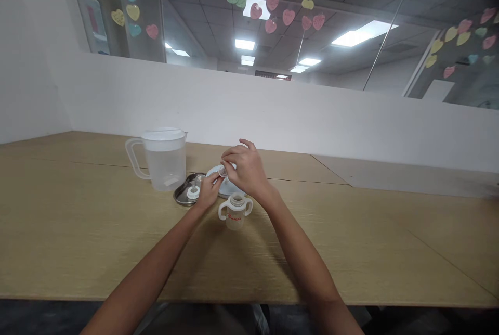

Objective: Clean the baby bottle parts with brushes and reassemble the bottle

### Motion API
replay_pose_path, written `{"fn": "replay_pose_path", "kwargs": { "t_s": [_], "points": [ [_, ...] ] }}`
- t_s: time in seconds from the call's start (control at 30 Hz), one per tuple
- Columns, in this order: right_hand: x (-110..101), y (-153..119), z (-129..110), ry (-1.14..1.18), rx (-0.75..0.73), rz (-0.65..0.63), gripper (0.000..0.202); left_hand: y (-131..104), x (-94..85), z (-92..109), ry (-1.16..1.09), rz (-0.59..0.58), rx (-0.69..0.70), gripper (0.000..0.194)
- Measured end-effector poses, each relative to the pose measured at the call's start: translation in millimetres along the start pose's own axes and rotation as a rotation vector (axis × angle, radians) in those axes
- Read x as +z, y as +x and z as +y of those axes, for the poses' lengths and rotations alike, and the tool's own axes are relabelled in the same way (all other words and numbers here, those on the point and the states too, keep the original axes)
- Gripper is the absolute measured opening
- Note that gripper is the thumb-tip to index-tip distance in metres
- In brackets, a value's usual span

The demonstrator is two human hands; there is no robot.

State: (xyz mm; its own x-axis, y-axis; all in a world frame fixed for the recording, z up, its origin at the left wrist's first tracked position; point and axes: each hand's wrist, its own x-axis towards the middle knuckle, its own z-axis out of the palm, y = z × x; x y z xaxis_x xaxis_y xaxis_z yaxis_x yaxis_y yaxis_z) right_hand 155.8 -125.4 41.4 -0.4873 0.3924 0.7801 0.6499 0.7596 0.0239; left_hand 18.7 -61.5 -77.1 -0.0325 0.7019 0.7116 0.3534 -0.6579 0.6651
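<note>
I pinch a small round piece (pixel 222 171), pale and see-through, between the thumb and fingers of my left hand (pixel 208 191). The fingers of my right hand (pixel 247 167) curl over it; I cannot tell whether they grasp it too. It sits above the edge of a pale plate (pixel 232 189). Nearer me stands an upright bottle (pixel 235 218), cloudy white and see-through, with 2 curved side handles, red lettering and an uncovered neck. To the left, a shiny metal tray (pixel 180 200) holds a white ring (pixel 193 192), near a lidded pitcher (pixel 166 166).
</note>
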Motion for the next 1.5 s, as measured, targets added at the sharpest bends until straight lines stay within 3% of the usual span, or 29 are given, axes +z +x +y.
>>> {"fn": "replay_pose_path", "kwargs": {
  "t_s": [1.5],
  "points": [
    [-16.9,-3.5,-11.7,-0.042,-0.089,0.121,0.023,0.8,1.3,0.6,0.038,0.044,0.004,0.025]
  ]
}}
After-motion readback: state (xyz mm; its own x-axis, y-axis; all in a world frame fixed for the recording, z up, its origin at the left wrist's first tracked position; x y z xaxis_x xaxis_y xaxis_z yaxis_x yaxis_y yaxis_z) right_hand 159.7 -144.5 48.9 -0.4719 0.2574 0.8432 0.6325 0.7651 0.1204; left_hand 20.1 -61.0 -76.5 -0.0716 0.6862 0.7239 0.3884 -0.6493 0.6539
